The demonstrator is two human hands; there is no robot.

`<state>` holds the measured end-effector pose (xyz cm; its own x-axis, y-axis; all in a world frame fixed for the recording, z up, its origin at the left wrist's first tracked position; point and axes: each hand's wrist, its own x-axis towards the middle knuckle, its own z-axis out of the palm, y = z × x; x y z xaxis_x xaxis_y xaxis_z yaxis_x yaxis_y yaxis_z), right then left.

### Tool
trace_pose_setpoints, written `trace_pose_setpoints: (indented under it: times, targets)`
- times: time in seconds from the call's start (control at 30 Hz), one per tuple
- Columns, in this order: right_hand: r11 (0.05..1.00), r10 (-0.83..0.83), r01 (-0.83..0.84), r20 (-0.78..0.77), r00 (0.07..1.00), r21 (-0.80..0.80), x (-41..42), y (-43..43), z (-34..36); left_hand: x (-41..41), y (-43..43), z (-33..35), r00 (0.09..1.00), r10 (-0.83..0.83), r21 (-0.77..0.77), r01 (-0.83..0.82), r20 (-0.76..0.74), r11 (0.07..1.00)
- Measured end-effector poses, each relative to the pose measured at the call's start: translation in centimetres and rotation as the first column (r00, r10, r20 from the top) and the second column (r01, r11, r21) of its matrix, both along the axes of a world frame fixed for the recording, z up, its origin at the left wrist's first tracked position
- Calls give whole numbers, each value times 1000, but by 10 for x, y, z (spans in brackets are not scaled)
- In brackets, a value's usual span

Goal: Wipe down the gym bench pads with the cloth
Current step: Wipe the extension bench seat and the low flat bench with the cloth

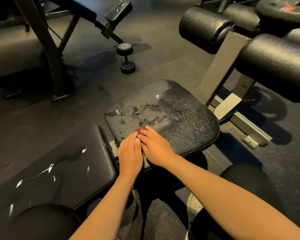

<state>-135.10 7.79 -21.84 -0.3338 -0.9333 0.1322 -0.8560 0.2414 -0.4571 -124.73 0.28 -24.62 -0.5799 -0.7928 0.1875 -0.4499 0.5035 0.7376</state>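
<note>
The black seat pad (177, 111) of the gym bench is speckled with wet patches and droplets. My left hand (130, 154) and my right hand (157, 147) lie side by side on its near left corner, fingers straight and pressing down. A small reddish-brown bit of cloth (138, 130) peeks out under the fingertips; the rest of it is hidden by the hands. To the lower left, the longer back pad (59, 168) shows wet streaks and glints.
Two black foam rollers (204, 26) (277, 64) on a grey steel frame (222, 66) stand right of the seat. A dumbbell (126, 58) lies on the dark rubber floor beyond. Another bench frame (47, 45) stands at upper left. My knees flank the bench.
</note>
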Motion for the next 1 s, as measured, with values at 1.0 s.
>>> trace_pose_setpoints:
  times: [1.0]
  targets:
    - [997, -75, 64, 501, 862, 39, 38, -50, 7, 30, -14, 9, 923, 311, 349, -221, -227, 911]
